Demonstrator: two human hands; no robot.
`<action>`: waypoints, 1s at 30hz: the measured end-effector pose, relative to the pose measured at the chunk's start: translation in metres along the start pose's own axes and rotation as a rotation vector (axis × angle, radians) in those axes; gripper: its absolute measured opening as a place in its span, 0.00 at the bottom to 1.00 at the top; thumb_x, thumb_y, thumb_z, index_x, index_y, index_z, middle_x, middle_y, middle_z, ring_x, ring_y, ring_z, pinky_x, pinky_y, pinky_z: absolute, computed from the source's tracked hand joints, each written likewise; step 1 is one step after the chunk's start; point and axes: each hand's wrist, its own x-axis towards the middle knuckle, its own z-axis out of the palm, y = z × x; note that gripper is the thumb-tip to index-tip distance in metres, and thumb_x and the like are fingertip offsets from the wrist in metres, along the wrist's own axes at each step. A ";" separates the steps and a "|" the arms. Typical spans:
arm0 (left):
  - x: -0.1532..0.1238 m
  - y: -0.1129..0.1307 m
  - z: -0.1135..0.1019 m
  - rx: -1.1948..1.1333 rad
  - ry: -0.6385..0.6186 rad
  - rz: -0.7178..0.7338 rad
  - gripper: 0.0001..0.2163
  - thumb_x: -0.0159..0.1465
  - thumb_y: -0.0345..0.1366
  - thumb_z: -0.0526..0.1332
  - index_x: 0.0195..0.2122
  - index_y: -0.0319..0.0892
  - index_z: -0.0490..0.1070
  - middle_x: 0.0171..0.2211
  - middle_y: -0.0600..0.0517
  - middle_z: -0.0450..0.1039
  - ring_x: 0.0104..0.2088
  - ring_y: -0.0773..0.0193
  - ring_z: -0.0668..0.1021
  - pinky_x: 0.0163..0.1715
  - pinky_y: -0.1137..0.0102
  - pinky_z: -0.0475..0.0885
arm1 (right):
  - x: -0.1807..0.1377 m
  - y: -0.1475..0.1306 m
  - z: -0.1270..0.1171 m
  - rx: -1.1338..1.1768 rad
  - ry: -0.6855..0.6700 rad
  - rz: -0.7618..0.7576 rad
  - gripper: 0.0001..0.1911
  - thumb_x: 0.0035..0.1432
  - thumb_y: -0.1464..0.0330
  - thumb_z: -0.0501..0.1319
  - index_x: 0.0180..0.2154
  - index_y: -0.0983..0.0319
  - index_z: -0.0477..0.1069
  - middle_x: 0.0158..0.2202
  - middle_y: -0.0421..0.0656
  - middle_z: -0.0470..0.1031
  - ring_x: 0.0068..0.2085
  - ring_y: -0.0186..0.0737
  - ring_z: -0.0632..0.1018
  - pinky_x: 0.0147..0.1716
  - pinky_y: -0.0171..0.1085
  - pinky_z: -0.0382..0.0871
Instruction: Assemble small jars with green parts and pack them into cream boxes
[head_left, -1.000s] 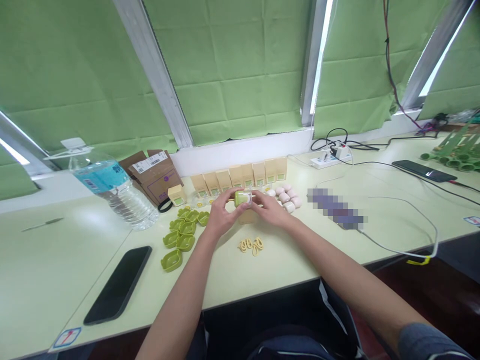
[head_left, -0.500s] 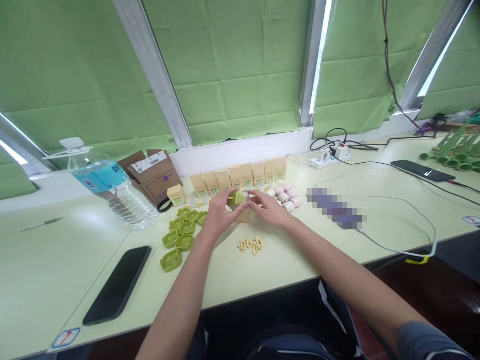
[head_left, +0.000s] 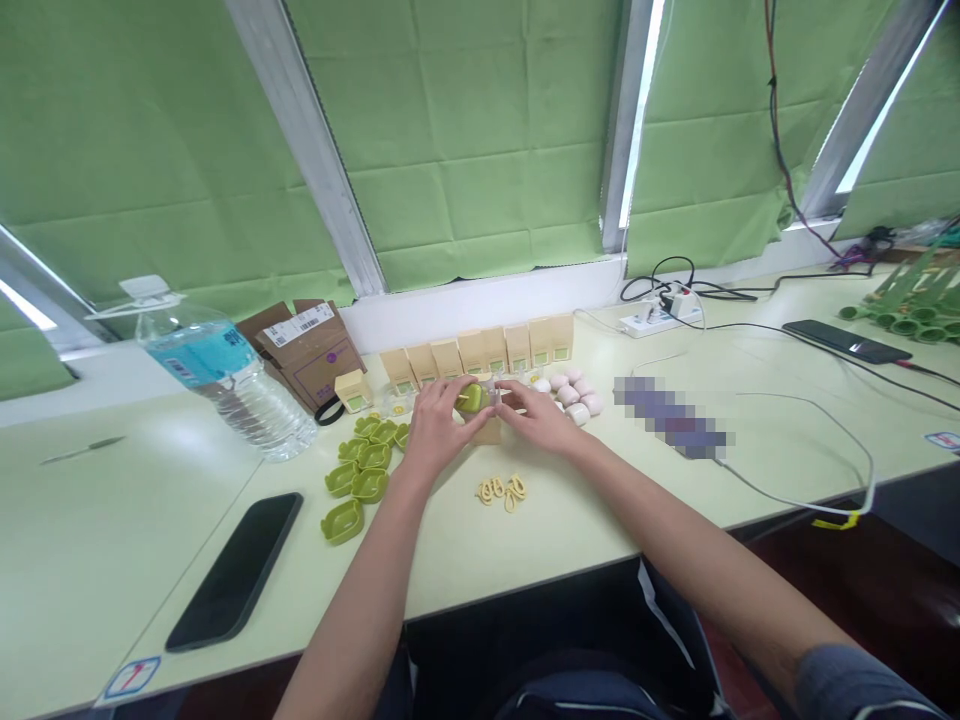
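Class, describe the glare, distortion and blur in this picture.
Head view: white glare at gaps beside the green blinds; head view: apparent wide-angle stretch, tilting the water bottle; head view: the held green piece looks too soft for detail.

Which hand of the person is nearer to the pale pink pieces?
The right: the right hand is just beside the pale pink pieces; the left hand is farther, on the right hand's other side.

Since 1 second ago, the green cup [head_left: 474,397] at the left hand's [head_left: 442,418] fingertips has turned, bringing its yellow tab [head_left: 463,398] clear of those fingers; less of the clear piece [head_left: 492,392] shows by the right hand's [head_left: 534,418] fingertips.
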 end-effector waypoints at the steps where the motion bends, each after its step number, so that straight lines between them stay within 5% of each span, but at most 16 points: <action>1: 0.000 0.000 0.000 0.004 -0.005 0.004 0.21 0.63 0.49 0.65 0.54 0.46 0.69 0.48 0.45 0.75 0.49 0.51 0.75 0.55 0.55 0.65 | 0.000 0.000 0.000 -0.006 0.000 0.002 0.20 0.67 0.59 0.56 0.58 0.56 0.64 0.49 0.46 0.79 0.49 0.44 0.80 0.49 0.44 0.72; 11: -0.001 -0.001 -0.002 0.052 -0.055 0.032 0.20 0.63 0.49 0.64 0.51 0.43 0.67 0.43 0.46 0.75 0.44 0.51 0.75 0.49 0.56 0.67 | -0.004 -0.006 -0.002 0.117 -0.017 0.014 0.20 0.66 0.58 0.56 0.56 0.56 0.57 0.46 0.45 0.79 0.45 0.42 0.81 0.46 0.44 0.72; 30: 0.001 -0.002 0.000 0.134 -0.104 0.058 0.15 0.65 0.44 0.63 0.51 0.46 0.75 0.42 0.45 0.76 0.44 0.51 0.73 0.47 0.57 0.67 | -0.003 -0.008 -0.003 -0.005 -0.044 0.001 0.22 0.68 0.59 0.54 0.61 0.55 0.60 0.50 0.47 0.76 0.48 0.44 0.80 0.48 0.44 0.72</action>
